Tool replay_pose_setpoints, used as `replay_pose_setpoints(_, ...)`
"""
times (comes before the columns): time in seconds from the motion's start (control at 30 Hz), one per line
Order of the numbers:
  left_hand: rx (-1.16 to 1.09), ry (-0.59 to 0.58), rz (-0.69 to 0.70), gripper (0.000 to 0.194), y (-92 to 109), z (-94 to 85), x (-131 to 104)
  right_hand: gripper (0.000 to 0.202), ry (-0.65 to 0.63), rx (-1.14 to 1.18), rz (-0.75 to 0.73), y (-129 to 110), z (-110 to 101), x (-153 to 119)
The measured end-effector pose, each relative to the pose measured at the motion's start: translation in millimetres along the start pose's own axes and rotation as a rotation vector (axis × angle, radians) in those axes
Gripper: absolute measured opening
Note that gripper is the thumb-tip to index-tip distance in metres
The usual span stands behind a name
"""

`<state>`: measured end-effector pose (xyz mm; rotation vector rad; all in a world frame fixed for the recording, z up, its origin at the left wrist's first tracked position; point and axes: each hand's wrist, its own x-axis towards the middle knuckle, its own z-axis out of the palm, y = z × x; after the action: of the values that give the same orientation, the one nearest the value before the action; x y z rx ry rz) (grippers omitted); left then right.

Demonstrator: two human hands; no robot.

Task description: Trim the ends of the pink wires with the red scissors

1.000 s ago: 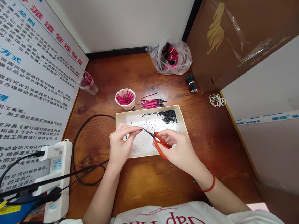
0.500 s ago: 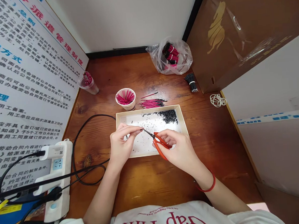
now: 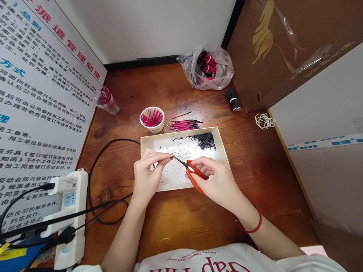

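Observation:
My right hand (image 3: 213,175) grips small scissors (image 3: 188,166) with orange-red handles, fingers through the loops. Their dark, narrow blades point left and reach the fingertips of my left hand (image 3: 151,171). That hand is closed in a pinch above the box; a tiny dark tip shows at its fingers, too small to make out. Below both hands lies a shallow white box (image 3: 184,177) with cream walls. A heap of short black clippings (image 3: 206,141) fills its far right corner, and small specks are scattered over the bottom.
Behind the box are a paper cup (image 3: 152,125) of pink-red wires and a pile of pink-and-black wires (image 3: 185,125). Farther off stand a clear plastic cup (image 3: 111,105), a plastic bag (image 3: 192,75) of wire bundles, a black bundle (image 3: 232,99) and rubber bands (image 3: 264,122). A power strip (image 3: 81,209) lies left.

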<state>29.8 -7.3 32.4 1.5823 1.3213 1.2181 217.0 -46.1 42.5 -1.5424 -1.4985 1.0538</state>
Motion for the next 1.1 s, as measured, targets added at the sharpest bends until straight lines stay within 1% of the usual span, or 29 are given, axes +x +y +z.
replay_pose_setpoints(0.4, 0.015, -0.017, -0.014, 0.016, -1.3, -0.5, -1.0, 0.005, -0.015, 0.031, 0.015, 0.2, -1.8, -0.3)
replay_pose_setpoints(0.73, 0.056, -0.038, -0.001, 0.016, 0.2, -0.9, -0.4, 0.004, 0.041, -0.016, -0.016, -1.6, -1.1, -0.5)
replay_pose_setpoints(1.1, 0.045, -0.034, 0.014, 0.016, -0.8, -0.7, -1.3, 0.004, 0.022, -0.007, -0.038, -2.0, -0.8, -0.6)
